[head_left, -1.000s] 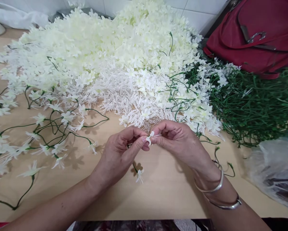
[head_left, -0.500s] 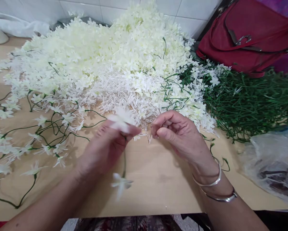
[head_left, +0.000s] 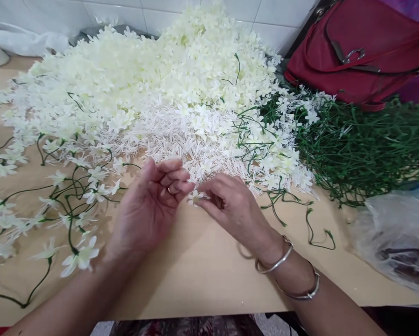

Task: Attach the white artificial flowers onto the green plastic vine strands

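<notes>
- Our right hand has thumb and forefinger slightly parted at a small white flower; we cannot tell whether they grip it.
- The flower sits at our right fingertips, near our left ones, petals leftmost; its long axis seems to run sideways, towards the thumb-and-forefinger gap.
- Our left hand is palm up, fingers loosely curled, visibly holding nothing.
- Beyond our fingertips rises a flower heap.

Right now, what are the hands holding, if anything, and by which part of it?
Left hand: palm open, nothing visibly held. Right hand: closing in at the edge of a small white flower; can't tell whether it's gripped.
</notes>
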### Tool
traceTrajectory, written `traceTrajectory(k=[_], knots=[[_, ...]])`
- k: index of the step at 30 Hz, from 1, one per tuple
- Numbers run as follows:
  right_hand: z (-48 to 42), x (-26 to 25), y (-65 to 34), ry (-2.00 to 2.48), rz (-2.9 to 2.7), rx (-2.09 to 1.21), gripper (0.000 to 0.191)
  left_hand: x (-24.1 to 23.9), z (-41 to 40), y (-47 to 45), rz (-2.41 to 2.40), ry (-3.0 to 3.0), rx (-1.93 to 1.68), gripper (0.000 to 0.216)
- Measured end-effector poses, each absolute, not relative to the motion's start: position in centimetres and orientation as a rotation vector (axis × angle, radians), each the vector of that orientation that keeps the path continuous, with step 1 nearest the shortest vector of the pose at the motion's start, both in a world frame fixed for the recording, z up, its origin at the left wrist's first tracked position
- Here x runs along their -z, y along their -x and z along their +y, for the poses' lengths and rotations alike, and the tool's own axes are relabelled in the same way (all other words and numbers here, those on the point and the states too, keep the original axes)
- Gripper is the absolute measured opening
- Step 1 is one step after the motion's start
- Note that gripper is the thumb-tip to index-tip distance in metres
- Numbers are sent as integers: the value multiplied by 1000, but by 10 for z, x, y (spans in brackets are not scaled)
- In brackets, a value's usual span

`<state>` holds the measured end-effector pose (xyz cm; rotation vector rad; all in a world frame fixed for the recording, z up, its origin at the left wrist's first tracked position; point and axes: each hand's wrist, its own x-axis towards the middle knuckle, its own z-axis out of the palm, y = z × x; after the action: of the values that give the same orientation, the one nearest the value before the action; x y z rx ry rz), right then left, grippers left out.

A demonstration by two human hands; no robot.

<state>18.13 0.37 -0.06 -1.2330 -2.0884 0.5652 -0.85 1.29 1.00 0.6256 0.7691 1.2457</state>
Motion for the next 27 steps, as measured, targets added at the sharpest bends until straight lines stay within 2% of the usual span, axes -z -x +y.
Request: traceTrajectory(k=[3,6,9,13,16,21,24,27], knots=[[4,3,-183,1255,-2032,-529,12,-7,9,10,958,-1115,-1250,9],[4,-1,-190,1223,-1822,-611,11,-5,4,7,1075,-1653,-1160,22],[2,-8,-196,1154,-1687,-755,7,-5,-1,3,1108,-1876,-1109,13],[2,-18,-202,1182,-1684,-833,4,-9,-3,1,1187,-1684,-1171,3],[5,-20,-209,1265,-1810,-804,2,-16,5,8,1166,-1326,-1373,2],[5,-18,-212,1458,-2186,-664,22,-24,25,22,1070,-761,-1692,18],[4,-18,-210,1485,-2285,-634,18,-20,21,18,1055,-815,-1587,16],[4,-18,-213,1413,-2294,-643,20,-13,9,5,1014,-1017,-1276,10]])
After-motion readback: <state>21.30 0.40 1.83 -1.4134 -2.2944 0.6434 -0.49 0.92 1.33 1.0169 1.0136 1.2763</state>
